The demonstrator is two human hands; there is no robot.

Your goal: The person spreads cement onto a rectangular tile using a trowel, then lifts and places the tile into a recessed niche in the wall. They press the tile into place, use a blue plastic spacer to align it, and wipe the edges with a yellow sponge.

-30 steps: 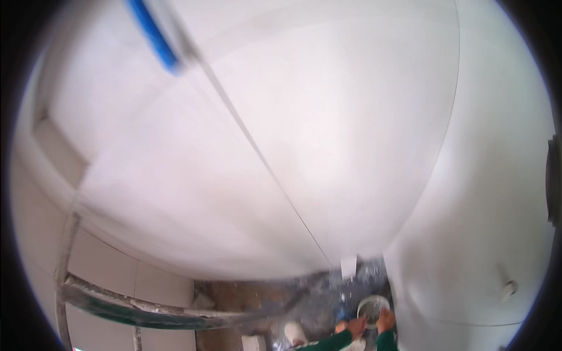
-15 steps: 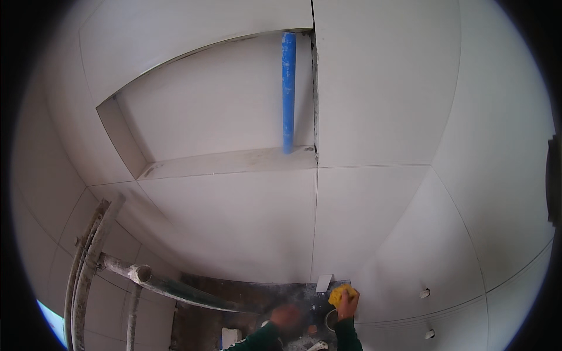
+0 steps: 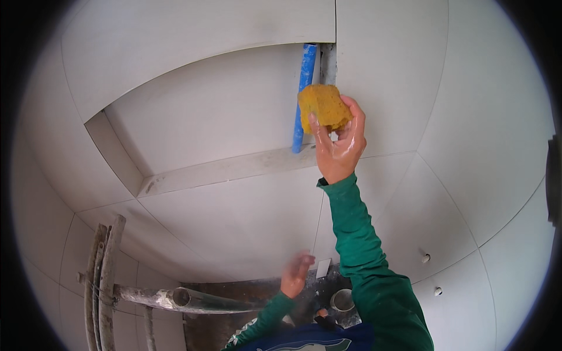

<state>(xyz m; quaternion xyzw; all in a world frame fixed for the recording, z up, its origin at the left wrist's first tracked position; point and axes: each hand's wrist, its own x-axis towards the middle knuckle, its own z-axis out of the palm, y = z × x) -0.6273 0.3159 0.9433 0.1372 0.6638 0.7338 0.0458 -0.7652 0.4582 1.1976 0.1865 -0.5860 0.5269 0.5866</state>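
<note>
A wet yellow sponge point(image 3: 322, 104) is pinched in my right hand point(image 3: 341, 153), raised at the right end of a wall niche point(image 3: 228, 171). Behind the sponge stands a blue pipe point(image 3: 306, 69), slightly tilted, its middle partly hidden by the sponge. Whether the sponge touches the pipe or the niche edge cannot be made out. Lower down, in front of the tiled wall, hovers my left hand point(image 3: 295, 275). Its fingers are partly bent and smeared by motion, and nothing shows clearly in them.
Large pale tiles point(image 3: 246, 225) cover the walls. At the lower left stands a dirty metal pipe frame point(image 3: 108, 281), its bar point(image 3: 205, 301) reaching toward me. A round bucket point(image 3: 342, 299) and a small white tile piece point(image 3: 323, 268) are below. Two pipe stubs point(image 3: 425, 258) poke from the right wall.
My right hand has risen from low by the bucket to the niche, carrying the sponge. My left hand has moved up a little. The view has shifted slightly.
</note>
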